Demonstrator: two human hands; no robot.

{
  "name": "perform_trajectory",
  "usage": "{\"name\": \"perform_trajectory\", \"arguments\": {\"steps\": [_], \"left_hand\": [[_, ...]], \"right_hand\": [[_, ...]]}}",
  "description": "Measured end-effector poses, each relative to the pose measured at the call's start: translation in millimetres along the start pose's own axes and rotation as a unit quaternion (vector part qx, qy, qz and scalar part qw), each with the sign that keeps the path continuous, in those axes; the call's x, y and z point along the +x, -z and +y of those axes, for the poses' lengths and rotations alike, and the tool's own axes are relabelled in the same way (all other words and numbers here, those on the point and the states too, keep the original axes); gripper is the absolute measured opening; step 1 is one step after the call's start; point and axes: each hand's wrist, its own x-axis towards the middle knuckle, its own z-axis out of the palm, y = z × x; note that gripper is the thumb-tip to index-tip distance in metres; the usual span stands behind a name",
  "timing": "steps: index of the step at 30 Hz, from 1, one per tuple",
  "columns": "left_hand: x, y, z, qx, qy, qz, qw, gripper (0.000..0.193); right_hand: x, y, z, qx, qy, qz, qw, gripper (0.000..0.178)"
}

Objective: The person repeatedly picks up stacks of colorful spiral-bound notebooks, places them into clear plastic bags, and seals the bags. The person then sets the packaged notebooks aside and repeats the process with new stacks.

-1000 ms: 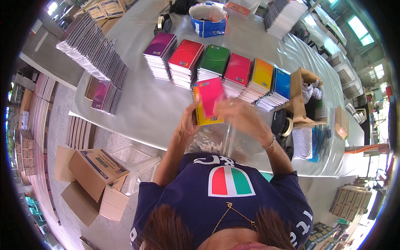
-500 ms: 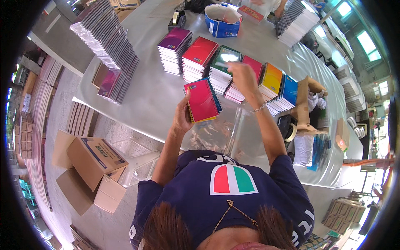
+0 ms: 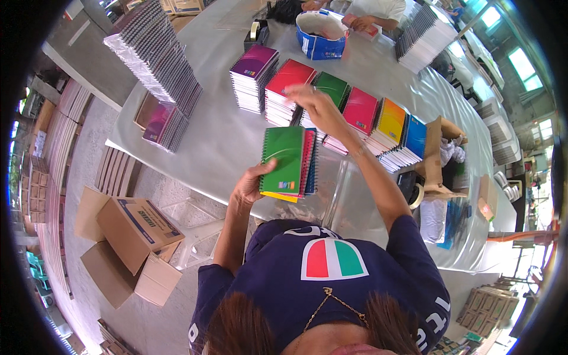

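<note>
Well off to the left of my fingers stands a tall tower of spiral notebooks (image 3: 155, 71). My left hand (image 3: 251, 182) grips a small bundle by its left edge, thumb across the green notebook (image 3: 283, 158) on top; half a second ago a pink cover was uppermost there. Pink (image 3: 309, 155) and blue (image 3: 315, 163) edges now peek out on the side away from my thumb, and a yellow one (image 3: 279, 196) below it, so I judge the gathering has moved on by one colour; I see no red or purple in the grip. Beyond my left fingertips is the purple stack (image 3: 255, 62).

My right hand (image 3: 310, 105) has shifted from over the green stack (image 3: 333, 87) to over the red stack (image 3: 291, 76). Its fingers are blurred, so I can't tell whether they are parted, pinching or touching that cover. To the right of those fingers, past the green, come the pink stack (image 3: 361, 109), the yellow stack (image 3: 390, 115) and the blue stack (image 3: 415, 136), with an open carton (image 3: 433, 154) just beside the last.
</note>
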Motion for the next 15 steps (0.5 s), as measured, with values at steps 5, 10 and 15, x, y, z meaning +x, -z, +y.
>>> {"name": "perform_trajectory", "arguments": {"steps": [5, 10, 15], "left_hand": [[6.1, -9.1, 9.9, 0.015, -0.01, 0.073, 0.997, 0.032], [16.0, 16.6, 9.8, 0.018, -0.104, 0.121, 0.987, 0.028], [19.7, 26.5, 11.9, -0.009, -0.118, 0.116, 0.986, 0.028]], "right_hand": [[24.1, -40.9, 51.0, -0.275, -0.027, 0.053, 0.96, 0.039], [27.5, -42.0, 34.5, -0.259, -0.091, -0.054, 0.96, 0.041], [20.6, -35.1, 37.9, -0.21, -0.068, -0.032, 0.975, 0.048]]}}
